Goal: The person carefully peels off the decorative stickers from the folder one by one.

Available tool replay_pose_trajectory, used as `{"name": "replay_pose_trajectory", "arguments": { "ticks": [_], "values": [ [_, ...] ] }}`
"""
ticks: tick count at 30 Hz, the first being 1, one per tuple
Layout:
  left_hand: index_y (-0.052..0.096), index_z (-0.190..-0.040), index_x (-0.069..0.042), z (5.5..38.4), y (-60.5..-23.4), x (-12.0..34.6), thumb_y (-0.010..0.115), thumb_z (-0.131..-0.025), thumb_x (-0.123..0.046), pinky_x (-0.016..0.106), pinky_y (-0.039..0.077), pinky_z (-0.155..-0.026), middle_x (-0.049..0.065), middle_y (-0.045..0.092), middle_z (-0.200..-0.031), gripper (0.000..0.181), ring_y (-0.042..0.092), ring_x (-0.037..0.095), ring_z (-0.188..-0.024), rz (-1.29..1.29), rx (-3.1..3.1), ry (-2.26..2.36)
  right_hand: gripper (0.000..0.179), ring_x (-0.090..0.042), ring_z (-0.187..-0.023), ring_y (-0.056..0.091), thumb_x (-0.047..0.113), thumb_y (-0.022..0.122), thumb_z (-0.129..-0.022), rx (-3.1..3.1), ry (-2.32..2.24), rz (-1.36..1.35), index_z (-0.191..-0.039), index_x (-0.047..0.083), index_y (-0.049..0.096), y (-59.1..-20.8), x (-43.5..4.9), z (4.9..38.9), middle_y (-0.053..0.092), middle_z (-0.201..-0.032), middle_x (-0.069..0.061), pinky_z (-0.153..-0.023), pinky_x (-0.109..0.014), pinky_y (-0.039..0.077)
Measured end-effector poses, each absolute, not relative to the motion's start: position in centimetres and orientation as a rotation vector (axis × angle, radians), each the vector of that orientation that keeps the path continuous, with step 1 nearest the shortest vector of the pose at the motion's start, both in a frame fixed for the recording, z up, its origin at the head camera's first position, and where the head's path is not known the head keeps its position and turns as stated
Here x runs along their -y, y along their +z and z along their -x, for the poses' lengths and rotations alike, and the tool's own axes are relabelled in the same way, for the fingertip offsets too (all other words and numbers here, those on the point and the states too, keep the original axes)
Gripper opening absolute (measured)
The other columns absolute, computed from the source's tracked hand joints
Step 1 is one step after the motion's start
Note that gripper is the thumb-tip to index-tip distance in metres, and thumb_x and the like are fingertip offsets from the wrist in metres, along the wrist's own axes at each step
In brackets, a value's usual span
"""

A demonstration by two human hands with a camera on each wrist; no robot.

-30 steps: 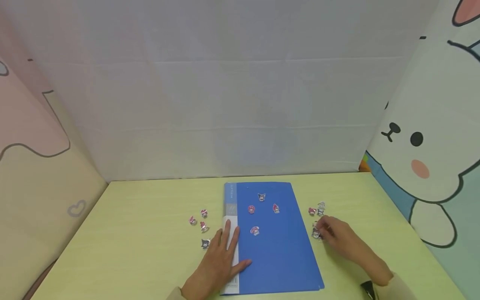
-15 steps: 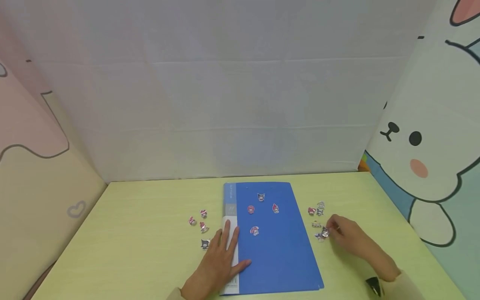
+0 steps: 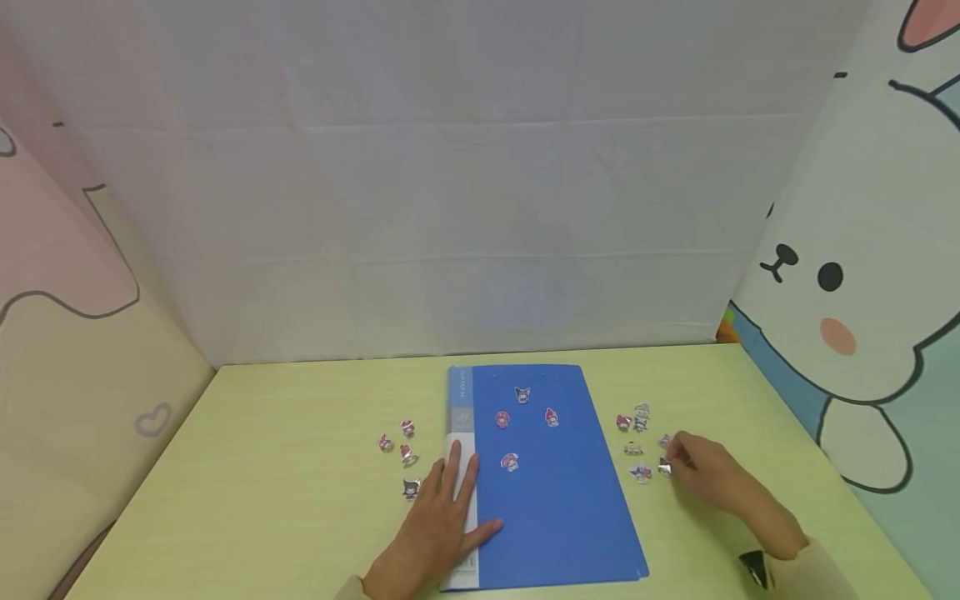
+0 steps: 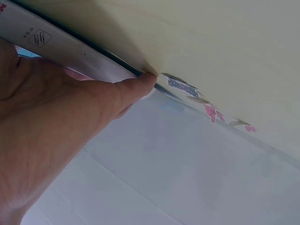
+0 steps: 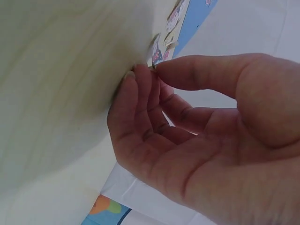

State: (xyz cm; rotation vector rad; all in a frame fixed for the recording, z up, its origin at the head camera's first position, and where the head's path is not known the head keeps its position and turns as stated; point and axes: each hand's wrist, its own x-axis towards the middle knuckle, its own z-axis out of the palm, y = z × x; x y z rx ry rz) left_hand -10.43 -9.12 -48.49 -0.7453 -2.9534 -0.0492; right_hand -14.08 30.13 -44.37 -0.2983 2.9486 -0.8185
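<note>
A blue folder (image 3: 555, 517) with a pale spine lies on the table, and several small cartoon stickers, one with dark ears (image 3: 522, 395), are on its cover. My left hand (image 3: 431, 529) rests spread over the folder's spine, fingers straight. In the left wrist view its thumb and palm (image 4: 70, 122) lie along the spine edge. To the right of the folder, my right hand (image 3: 708, 471) pinches a small dark sticker (image 3: 665, 467) at its fingertips. Another pale sticker (image 3: 664, 440) sits right beside the index finger. The right wrist view shows thumb and fingers (image 5: 187, 70) meeting close to the tabletop, mostly hiding the sticker.
Loose stickers lie right of the folder, among them a red one (image 3: 623, 422), a pale one (image 3: 633, 448) and a bluish one (image 3: 641, 473). Several more, including a dark-hatted one (image 3: 411, 488), lie to its left. White sheeting (image 3: 480, 208) stands behind the table.
My right hand has moved right, drawing the dark sticker away from the pile; the bluish and pale stickers beneath now lie apart. The left hand stays put.
</note>
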Motion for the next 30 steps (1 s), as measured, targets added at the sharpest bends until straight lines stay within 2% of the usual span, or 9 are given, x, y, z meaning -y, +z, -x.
{"name": "replay_pose_trajectory", "arguments": {
  "ticks": [6, 10, 21, 25, 30],
  "values": [
    [0.036, -0.158, -0.007, 10.5, -48.9, 9.3, 0.033, -0.099, -0.075, 0.051, 0.041, -0.112, 0.023, 0.031, -0.162, 0.09, 0.043, 0.04, -0.139, 0.755, 2.915, -0.054, 0.007, -0.018, -0.077, 0.05, -0.006, 0.063, -0.092, -2.946, -0.777, 0.258, -0.091, -0.001, 0.059, -44.6, -30.1, 14.3, 0.056, -0.083, -0.003, -0.067, -0.034, 0.047],
    [0.036, -0.159, -0.006, 10.3, -48.1, 9.2, 0.04, -0.099, -0.072, 0.052, 0.04, -0.113, 0.023, 0.029, -0.163, 0.089, 0.043, 0.041, -0.14, 0.751, 2.967, -0.088, 0.007, -0.017, -0.077, 0.051, -0.006, 0.064, -0.092, -2.954, -0.77, 0.262, -0.091, -0.001, 0.06, -44.8, -30.1, 14.5, 0.057, -0.082, -0.003, -0.066, -0.033, 0.047],
    [0.036, -0.159, -0.005, 10.3, -47.8, 9.0, 0.045, -0.098, -0.071, 0.05, 0.039, -0.114, 0.024, 0.028, -0.164, 0.09, 0.042, 0.04, -0.141, 0.752, 2.991, -0.07, 0.005, -0.017, -0.078, 0.052, -0.002, 0.066, -0.093, -2.975, -0.798, 0.292, -0.093, -0.001, 0.061, -44.8, -29.8, 14.7, 0.058, -0.084, -0.004, -0.067, -0.034, 0.048],
    [0.036, -0.159, -0.006, 10.3, -48.0, 9.0, 0.043, -0.099, -0.071, 0.05, 0.04, -0.114, 0.023, 0.027, -0.164, 0.089, 0.042, 0.04, -0.141, 0.753, 2.986, -0.089, 0.005, -0.016, -0.076, 0.05, 0.0, 0.067, -0.094, -2.991, -0.831, 0.309, -0.091, 0.001, 0.062, -44.8, -29.4, 14.7, 0.056, -0.083, -0.003, -0.065, -0.031, 0.046],
    [0.036, -0.158, -0.006, 10.5, -48.8, 9.2, 0.035, -0.099, -0.074, 0.049, 0.041, -0.113, 0.024, 0.029, -0.163, 0.09, 0.043, 0.041, -0.139, 0.753, 2.934, -0.065, 0.006, -0.014, -0.075, 0.053, 0.001, 0.069, -0.093, -3.046, -0.856, 0.363, -0.09, 0.002, 0.064, -45.0, -28.6, 15.1, 0.058, -0.083, -0.002, -0.064, -0.031, 0.048]
  ]
}}
